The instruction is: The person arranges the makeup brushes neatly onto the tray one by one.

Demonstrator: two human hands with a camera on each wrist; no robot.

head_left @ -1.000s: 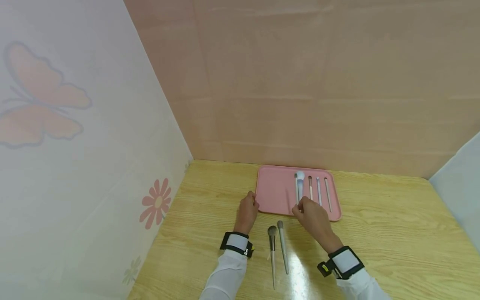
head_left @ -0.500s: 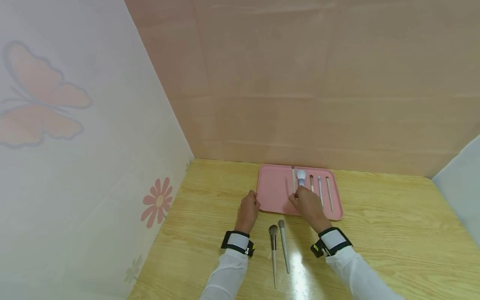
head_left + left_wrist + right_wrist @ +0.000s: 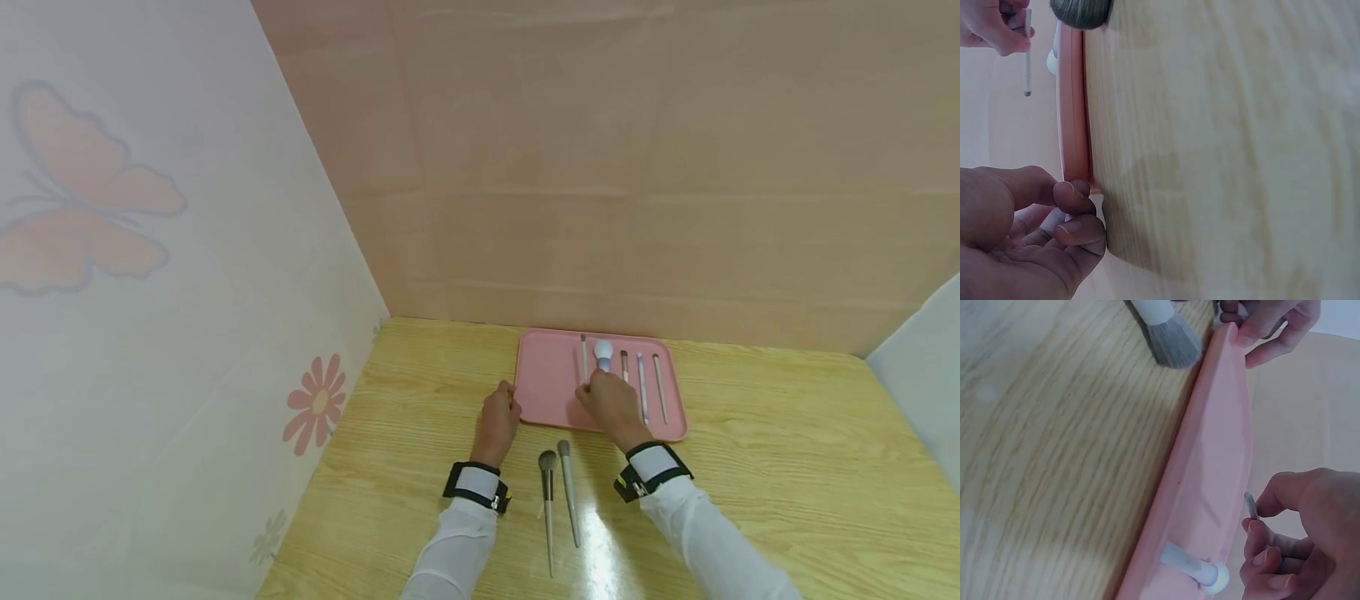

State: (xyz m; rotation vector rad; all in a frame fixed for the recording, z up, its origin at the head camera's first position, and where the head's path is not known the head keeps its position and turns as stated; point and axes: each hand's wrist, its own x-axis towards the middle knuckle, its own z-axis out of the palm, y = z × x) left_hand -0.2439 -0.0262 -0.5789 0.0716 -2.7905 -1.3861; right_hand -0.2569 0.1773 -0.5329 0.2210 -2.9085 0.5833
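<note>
head view: right of centre, i see the right hand (image 3: 611, 406) pinching a thin brush (image 3: 584, 357) over the pink tray (image 3: 543, 379); within the last second it has shifted up and left, which leaves it clear of the fluffy brush (image 3: 603, 350). left wrist view: at lower left, the left hand (image 3: 1022, 240) seems to grip the pink tray's corner, though dimly seen. right wrist view: at lower right, the thin brush sits raised above the pink tray
</note>
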